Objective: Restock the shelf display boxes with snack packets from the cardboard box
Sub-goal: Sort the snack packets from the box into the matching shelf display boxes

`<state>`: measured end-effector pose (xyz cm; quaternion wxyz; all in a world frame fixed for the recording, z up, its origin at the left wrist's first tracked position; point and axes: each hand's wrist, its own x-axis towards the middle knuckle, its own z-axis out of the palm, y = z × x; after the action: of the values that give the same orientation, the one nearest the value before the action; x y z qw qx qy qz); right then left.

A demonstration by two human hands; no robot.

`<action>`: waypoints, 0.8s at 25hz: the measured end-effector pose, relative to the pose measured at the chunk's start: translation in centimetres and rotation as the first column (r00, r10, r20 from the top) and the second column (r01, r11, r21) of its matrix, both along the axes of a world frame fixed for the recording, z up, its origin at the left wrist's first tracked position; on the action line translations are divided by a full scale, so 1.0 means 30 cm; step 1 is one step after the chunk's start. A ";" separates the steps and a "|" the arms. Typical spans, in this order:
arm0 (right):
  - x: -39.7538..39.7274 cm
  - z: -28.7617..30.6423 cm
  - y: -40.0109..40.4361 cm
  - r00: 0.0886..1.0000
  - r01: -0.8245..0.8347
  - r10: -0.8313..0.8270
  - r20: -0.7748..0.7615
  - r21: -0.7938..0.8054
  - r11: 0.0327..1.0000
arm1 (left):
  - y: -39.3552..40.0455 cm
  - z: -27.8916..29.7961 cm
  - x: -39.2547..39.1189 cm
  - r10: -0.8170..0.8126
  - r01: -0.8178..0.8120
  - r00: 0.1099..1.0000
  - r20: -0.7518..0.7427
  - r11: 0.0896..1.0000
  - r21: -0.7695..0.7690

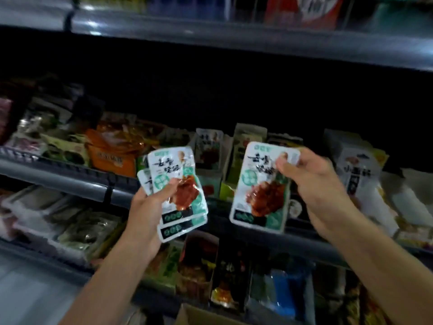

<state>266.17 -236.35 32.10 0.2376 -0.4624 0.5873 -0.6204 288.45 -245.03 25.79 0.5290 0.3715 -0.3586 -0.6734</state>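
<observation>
My left hand (pixel 150 205) grips a small fan of flat, glossy packets (pixel 178 193), thumb pressed across the top one. My right hand (pixel 311 184) pinches a single packet (pixel 260 188) by its upper right corner, so it hangs upright in the air. Each packet is a white and green rounded rectangle with a brown meat picture. Both are held in front of the middle shelf (pixel 77 181), near its front edge, where upright display boxes (pixel 248 151) hold more of the same. A brown cardboard box (pixel 199 316) corner shows at the bottom, below the lower shelf.
</observation>
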 end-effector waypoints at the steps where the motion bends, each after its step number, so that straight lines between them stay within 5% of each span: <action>1: 0.018 0.044 -0.104 0.998 0.009 -0.013 -0.062 -0.060 0.998 | -0.027 -0.013 0.026 0.009 -0.009 1.000 -0.019 1.000 0.029; 4: 0.034 0.116 -0.463 0.975 0.095 -0.126 -0.182 -0.166 0.981 | -0.080 -0.056 0.089 -0.028 0.034 0.997 -0.065 0.995 0.092; 8: 0.024 0.024 -0.789 0.779 0.209 -0.125 -0.614 0.067 0.976 | -0.100 -0.061 0.139 -0.120 0.143 0.978 -0.168 0.981 0.133; 12: 0.037 -0.086 -0.871 0.690 0.232 -0.151 -0.708 0.019 0.973 | -0.124 -0.030 0.169 -0.176 0.199 0.958 -0.225 0.977 0.082; 16: 0.033 -0.110 -0.871 0.250 0.379 -0.160 -0.955 -0.056 0.924 | -0.124 -0.016 0.159 -0.156 0.179 0.963 -0.222 0.980 0.087; 17: 0.023 -0.111 -0.865 0.205 0.414 -0.139 -0.969 -0.043 0.909 | -0.120 -0.017 0.153 -0.146 0.168 0.967 -0.207 0.982 0.092; 20: 0.002 -0.112 -0.857 0.268 0.455 -0.187 -0.945 -0.047 0.889 | -0.103 -0.016 0.135 -0.141 0.160 0.972 -0.189 0.983 0.088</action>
<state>266.24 -262.06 28.73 -0.2194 -0.5697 0.7652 -0.2046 292.50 -248.11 25.30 0.4871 0.3069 -0.3011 -0.7602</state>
